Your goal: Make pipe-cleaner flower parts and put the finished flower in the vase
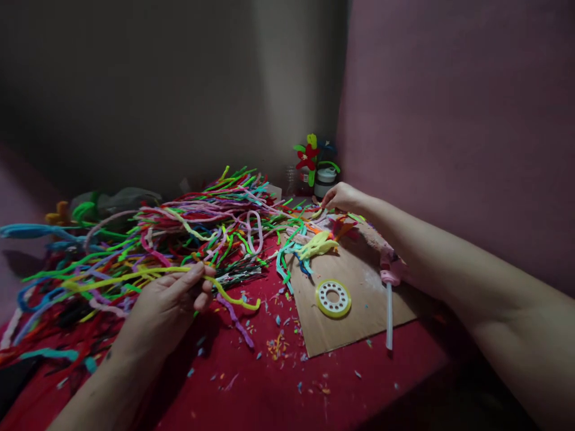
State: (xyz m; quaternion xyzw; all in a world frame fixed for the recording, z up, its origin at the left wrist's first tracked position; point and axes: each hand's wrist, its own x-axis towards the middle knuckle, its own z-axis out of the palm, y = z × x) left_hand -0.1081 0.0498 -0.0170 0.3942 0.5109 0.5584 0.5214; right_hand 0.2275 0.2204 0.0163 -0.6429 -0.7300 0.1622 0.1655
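My left hand (166, 305) is closed in a pinch between thumb and fingers on a long yellow pipe cleaner (238, 301), which runs across the hand and bends up at its right end. Far off at the back of the table, my right hand (344, 196) has its fingertips pinched together, pointing down among loose pipe cleaner pieces; what they hold, if anything, is too small to make out. A big heap of colourful pipe cleaners (215, 206) spreads behind and around the left hand. Pale yellow pipe cleaner shapes (318, 244) lie nearest below the right hand.
A brown board (314, 326) rests on the red tablecloth (251, 395), bearing a yellow tape roll (333, 287). A pink glue gun (390, 276) with a clear glue stick (389, 317) lies under the right forearm. Pipe cleaner flowers (307, 157) and a lidded jar (326, 179) stand behind.
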